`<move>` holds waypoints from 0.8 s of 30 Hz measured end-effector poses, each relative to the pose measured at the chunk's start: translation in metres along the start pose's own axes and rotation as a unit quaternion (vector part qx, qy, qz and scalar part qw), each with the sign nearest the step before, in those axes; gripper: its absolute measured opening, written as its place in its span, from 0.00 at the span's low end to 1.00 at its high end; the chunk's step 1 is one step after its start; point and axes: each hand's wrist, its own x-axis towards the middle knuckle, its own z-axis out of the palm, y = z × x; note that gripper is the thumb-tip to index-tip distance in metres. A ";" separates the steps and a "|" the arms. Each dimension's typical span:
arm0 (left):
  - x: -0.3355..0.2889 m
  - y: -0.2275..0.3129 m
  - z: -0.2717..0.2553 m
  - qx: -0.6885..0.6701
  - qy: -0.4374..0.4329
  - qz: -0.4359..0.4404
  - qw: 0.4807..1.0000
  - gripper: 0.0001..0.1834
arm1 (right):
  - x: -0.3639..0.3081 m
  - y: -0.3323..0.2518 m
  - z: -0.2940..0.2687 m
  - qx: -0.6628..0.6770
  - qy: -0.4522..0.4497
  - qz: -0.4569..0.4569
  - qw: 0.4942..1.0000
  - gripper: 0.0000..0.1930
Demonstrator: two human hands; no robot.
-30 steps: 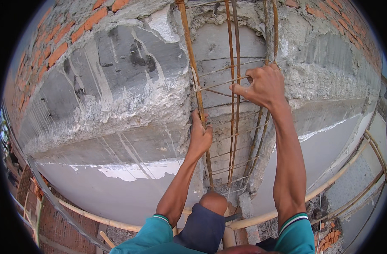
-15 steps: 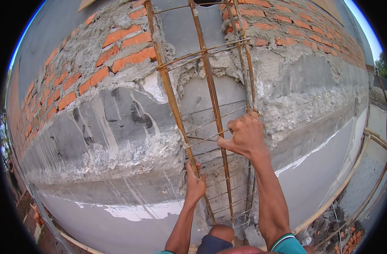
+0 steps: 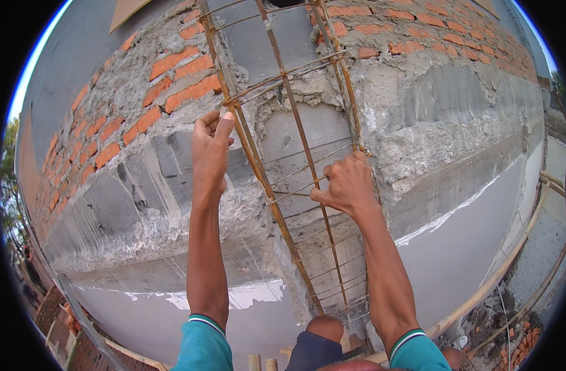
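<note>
A tall rebar cage [image 3: 300, 123] of rusty upright bars, tied with thin steel hoops, stands in front of a recess in the wall. My right hand [image 3: 348, 185] is closed on the cage at its right side, fingers around a hoop by the right upright bars. Beside the left upright bar, just below an upper hoop [image 3: 277, 80], is my raised left hand [image 3: 212, 148]. Its fingers are loosely bent, the thumb is apart from them and close to the bar, and nothing shows in it.
Broken concrete [image 3: 190, 229] and exposed orange bricks [image 3: 190, 89] flank the recess. A grey plastered wall [image 3: 153, 315] lies below. Bamboo poles [image 3: 512, 266] run at the right and below me. Rubble and loose bricks [image 3: 521, 349] lie at the lower right. My knee [image 3: 325, 328] is near the cage's foot.
My left hand has let go of the left bar low down and moved up to near the upper hoop. My right hand keeps its grip. The view has shifted slightly.
</note>
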 end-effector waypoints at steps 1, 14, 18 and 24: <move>0.018 -0.003 0.010 -0.036 -0.041 -0.001 0.999 0.19 | 0.002 0.000 0.000 0.007 0.004 0.002 1.000 0.21; 0.003 0.010 0.063 -0.227 0.062 -0.044 0.971 0.16 | 0.061 0.012 -0.034 0.369 -0.068 0.093 0.922 0.57; 0.004 0.010 0.062 -0.232 0.046 -0.043 0.971 0.15 | 0.109 -0.010 -0.031 0.540 -0.066 0.173 0.821 0.44; 0.013 0.000 0.042 -0.193 0.020 -0.025 0.981 0.17 | 0.094 -0.047 -0.011 0.654 -0.034 0.259 0.710 0.21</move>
